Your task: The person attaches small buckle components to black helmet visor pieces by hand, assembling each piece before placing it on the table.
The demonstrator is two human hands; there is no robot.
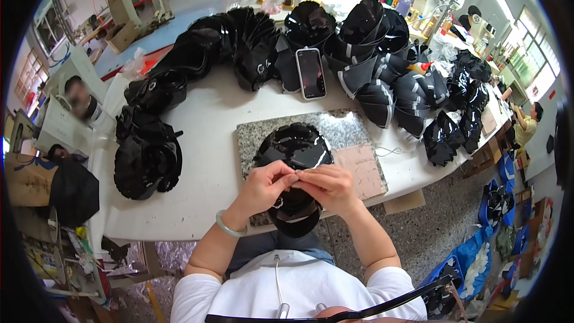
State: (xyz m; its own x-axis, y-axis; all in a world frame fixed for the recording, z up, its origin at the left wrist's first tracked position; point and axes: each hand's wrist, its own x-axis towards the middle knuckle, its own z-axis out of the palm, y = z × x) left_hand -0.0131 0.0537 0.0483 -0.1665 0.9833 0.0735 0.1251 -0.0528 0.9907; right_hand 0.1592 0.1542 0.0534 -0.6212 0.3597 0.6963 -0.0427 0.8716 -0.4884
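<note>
White tabletop (206,161) is filling mid-frame, a speckled slab (350,124) resting at its lower centre. Your left hand (266,185) and right hand (329,184) are meeting in narrow pinches, equally near, above the glossy, rounded black piece (293,145), which is lying lengthwise up-down the frame. What they're gripping isn't showing clearly.

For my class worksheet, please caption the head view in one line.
A left hand and right hand meet at the fingertips over a glossy black piece on a speckled stone slab.
</note>
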